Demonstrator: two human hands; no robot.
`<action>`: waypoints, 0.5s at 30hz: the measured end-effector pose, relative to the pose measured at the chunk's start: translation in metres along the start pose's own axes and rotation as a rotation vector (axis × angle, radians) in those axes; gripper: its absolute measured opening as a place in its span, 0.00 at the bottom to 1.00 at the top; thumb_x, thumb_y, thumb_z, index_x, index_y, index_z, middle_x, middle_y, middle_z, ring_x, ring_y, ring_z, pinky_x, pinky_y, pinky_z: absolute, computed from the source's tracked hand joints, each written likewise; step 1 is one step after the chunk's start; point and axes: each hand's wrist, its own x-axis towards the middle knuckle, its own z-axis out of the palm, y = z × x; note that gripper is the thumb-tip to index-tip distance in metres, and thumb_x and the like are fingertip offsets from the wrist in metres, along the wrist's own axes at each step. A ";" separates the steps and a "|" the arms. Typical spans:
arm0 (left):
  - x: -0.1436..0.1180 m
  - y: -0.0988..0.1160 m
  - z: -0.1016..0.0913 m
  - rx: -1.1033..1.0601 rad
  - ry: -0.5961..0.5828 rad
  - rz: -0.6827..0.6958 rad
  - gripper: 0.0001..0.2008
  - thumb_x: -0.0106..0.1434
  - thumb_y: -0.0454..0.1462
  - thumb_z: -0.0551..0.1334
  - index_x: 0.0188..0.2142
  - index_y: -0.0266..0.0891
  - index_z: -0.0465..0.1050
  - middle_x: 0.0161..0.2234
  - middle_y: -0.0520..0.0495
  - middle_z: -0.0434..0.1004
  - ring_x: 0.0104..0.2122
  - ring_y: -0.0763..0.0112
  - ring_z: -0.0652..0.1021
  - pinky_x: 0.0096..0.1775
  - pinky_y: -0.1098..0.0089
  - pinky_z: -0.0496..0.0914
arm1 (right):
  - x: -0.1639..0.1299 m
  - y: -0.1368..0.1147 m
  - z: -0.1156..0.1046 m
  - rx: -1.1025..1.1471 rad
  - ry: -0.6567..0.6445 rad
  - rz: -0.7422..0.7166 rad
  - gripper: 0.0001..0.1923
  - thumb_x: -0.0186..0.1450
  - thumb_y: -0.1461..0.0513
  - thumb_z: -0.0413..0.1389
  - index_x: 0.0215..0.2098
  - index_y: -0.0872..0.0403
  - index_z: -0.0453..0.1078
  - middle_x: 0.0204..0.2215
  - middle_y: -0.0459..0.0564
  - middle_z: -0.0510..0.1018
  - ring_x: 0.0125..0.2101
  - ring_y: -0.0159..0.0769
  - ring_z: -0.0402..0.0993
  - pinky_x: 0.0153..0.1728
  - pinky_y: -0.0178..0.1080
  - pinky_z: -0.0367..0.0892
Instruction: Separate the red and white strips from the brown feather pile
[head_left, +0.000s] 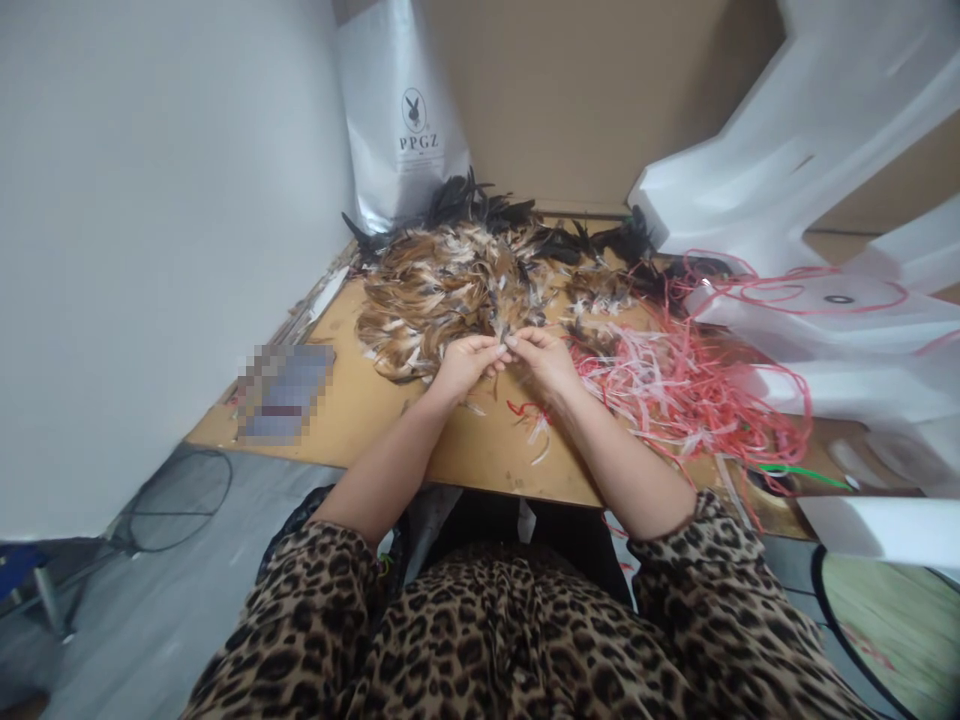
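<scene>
My left hand and my right hand meet fingertip to fingertip at the near edge of a big pile of brown, white and black feathers. Between the pinched fingers stands a small bunch of feathers, upright and touching the pile. Both forearms reach out from leopard-print sleeves over the wooden tabletop. A tangle of red and pink plastic strips lies just right of my right hand.
A white bag with a printed logo leans at the back. White foam blocks crowd the right side. A blurred flat object lies at the table's left. A white wall closes the left.
</scene>
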 end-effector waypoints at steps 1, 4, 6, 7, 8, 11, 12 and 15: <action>0.000 0.003 -0.002 -0.009 0.010 0.007 0.11 0.49 0.40 0.66 0.28 0.34 0.74 0.25 0.47 0.76 0.21 0.81 0.70 0.24 0.77 0.62 | 0.000 0.000 -0.001 -0.026 -0.011 -0.008 0.13 0.49 0.54 0.63 0.25 0.54 0.70 0.19 0.42 0.71 0.21 0.26 0.64 0.25 0.32 0.60; 0.000 0.014 -0.011 -0.074 0.087 0.049 0.09 0.50 0.39 0.66 0.27 0.34 0.73 0.25 0.48 0.76 0.20 0.83 0.70 0.24 0.79 0.62 | 0.000 -0.002 -0.004 -0.216 -0.047 -0.092 0.11 0.51 0.55 0.61 0.27 0.54 0.73 0.22 0.44 0.74 0.24 0.28 0.67 0.30 0.34 0.62; 0.001 0.020 -0.020 -0.150 0.163 0.079 0.08 0.51 0.39 0.65 0.27 0.34 0.72 0.25 0.49 0.75 0.21 0.84 0.70 0.24 0.80 0.63 | -0.001 -0.003 -0.005 -0.392 -0.120 -0.147 0.10 0.52 0.56 0.61 0.27 0.55 0.74 0.24 0.45 0.76 0.25 0.29 0.68 0.32 0.35 0.63; 0.002 0.023 -0.024 -0.183 0.185 0.092 0.08 0.51 0.38 0.65 0.27 0.35 0.72 0.25 0.50 0.75 0.21 0.84 0.70 0.24 0.80 0.63 | -0.002 -0.003 -0.005 -0.474 -0.170 -0.166 0.09 0.52 0.57 0.60 0.27 0.55 0.74 0.25 0.46 0.77 0.26 0.30 0.69 0.33 0.35 0.63; 0.002 0.024 -0.028 -0.221 0.198 0.112 0.08 0.51 0.38 0.66 0.28 0.35 0.72 0.25 0.50 0.75 0.21 0.85 0.70 0.24 0.81 0.63 | -0.004 -0.004 -0.005 -0.549 -0.227 -0.183 0.08 0.53 0.58 0.60 0.27 0.55 0.74 0.25 0.47 0.77 0.27 0.31 0.69 0.33 0.35 0.63; 0.005 0.025 -0.036 -0.314 0.191 0.137 0.08 0.51 0.36 0.67 0.28 0.34 0.71 0.25 0.51 0.75 0.21 0.85 0.70 0.23 0.82 0.62 | -0.009 -0.002 -0.001 -0.743 -0.397 -0.249 0.07 0.55 0.60 0.57 0.27 0.56 0.74 0.26 0.48 0.77 0.28 0.31 0.70 0.34 0.35 0.63; 0.005 0.024 -0.037 -0.330 0.186 0.137 0.08 0.50 0.36 0.67 0.28 0.34 0.71 0.25 0.51 0.75 0.21 0.85 0.70 0.23 0.83 0.62 | -0.011 -0.001 0.001 -0.807 -0.451 -0.278 0.07 0.56 0.60 0.57 0.27 0.55 0.74 0.27 0.48 0.76 0.29 0.32 0.70 0.35 0.35 0.63; 0.006 0.022 -0.037 -0.346 0.183 0.128 0.08 0.51 0.35 0.66 0.29 0.34 0.71 0.24 0.51 0.75 0.20 0.85 0.70 0.23 0.83 0.62 | -0.017 0.003 0.008 -1.012 -0.538 -0.361 0.07 0.57 0.59 0.56 0.28 0.55 0.73 0.28 0.49 0.76 0.32 0.33 0.70 0.37 0.35 0.61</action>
